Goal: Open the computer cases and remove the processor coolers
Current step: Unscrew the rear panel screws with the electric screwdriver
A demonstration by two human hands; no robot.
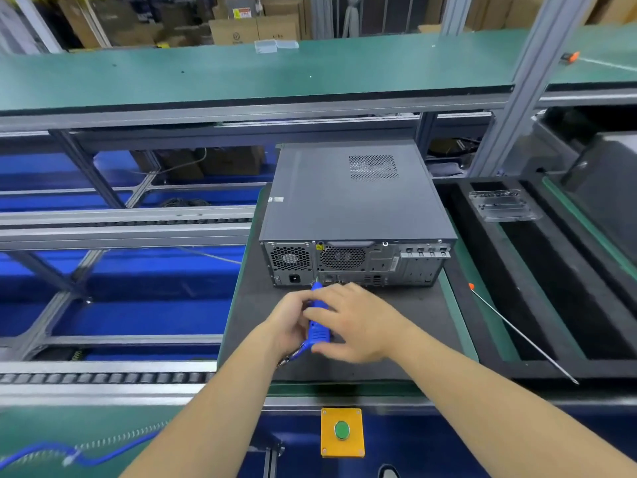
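A grey desktop computer case (pixel 348 198) lies flat on a dark mat (pixel 406 308), its lid closed and its rear panel with fan grilles and ports facing me. Just in front of that rear panel both hands hold a blue electric screwdriver (pixel 319 334), its tip pointing at the lower rear edge of the case. My left hand (pixel 287 322) grips the tool from the left. My right hand (pixel 348 322) wraps over it from the right, fingers across the body and thumb under it.
A long thin rod with an orange tip (pixel 520 334) lies on the mat to the right. A clear plastic tray (pixel 501 205) sits in a black foam tray at right. A yellow box with a green button (pixel 342 431) is on the bench front. Roller conveyor rails (pixel 103 377) run at left.
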